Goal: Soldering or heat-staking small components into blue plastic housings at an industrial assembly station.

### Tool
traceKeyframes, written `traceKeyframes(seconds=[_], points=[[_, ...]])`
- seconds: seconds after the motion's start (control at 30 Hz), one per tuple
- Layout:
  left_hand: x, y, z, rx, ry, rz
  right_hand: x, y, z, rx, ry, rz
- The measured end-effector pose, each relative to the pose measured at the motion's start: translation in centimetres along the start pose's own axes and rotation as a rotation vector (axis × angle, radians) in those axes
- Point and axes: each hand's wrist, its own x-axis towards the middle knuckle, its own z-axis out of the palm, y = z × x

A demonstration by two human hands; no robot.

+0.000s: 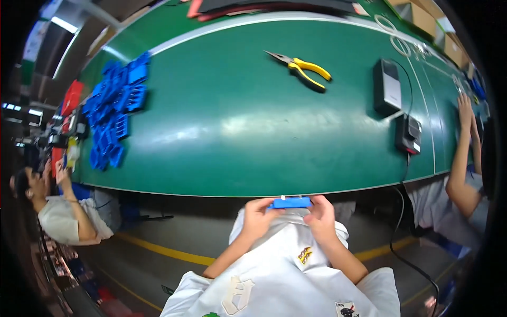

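Just off the table's near edge, a small blue plastic part (292, 202) is held level between my two hands. My left hand (258, 217) grips its left end, fingers curled round it. At the opposite end, my right hand (321, 215) pinches it with thumb and fingers. Small white bits show along the part's upper edge; what they are I cannot make out. A heap of similar blue plastic parts (113, 108) lies at the table's left. Long-nose pliers (301, 70) with yellow and black handles rest farther back, apart from both hands.
The green table (227, 153) spreads ahead of me. On its right stand a black and grey box-shaped device (388, 87) and a smaller black device (408, 134) with a cable. Co-workers sit at both sides; one person's hand (465, 110) reaches onto the right end. Cardboard boxes (422, 21) stand far right.
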Motion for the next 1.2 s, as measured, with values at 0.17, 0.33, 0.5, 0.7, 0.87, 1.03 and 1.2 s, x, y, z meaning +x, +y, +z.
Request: traceKeyframes(seconds=[0.17, 0.33, 0.5, 0.7, 0.87, 1.03, 1.2], points=[[0.5, -0.5, 1.0, -0.044, 0.015, -0.010, 0.7, 1.4, -0.9, -0.009, -0.026, 0.087], [-0.6, -1.4, 1.3, -0.205, 0.097, 0.074, 1.0, 1.6, 0.4, -0.174, 0.054, -0.008], [-0.1, -0.8, 3.0, -0.310, 0.031, 0.201, 0.8, 2.4, 0.4, -0.203, 0.030, -0.077], [1.0, -1.8, 4.3, -0.134, 0.212, 0.295, 0.7, 3.9, 0.7, -0.263, 0.108, -0.179], [0.8, -1.9, 4.4, -0.047, 0.290, 0.254, 0.4, 3.6, 1.2, -0.280, 0.144, -0.107], [-0.9, -1.8, 2.0, -0.036, 0.022, 0.017, 0.0, 1.6, 0.9, -0.266, -0.015, -0.054], [-2.0, -2.7, 1.1, -0.161, -0.094, 0.030, -0.8, 0.2, 1.3, -0.252, -0.005, 0.011]])
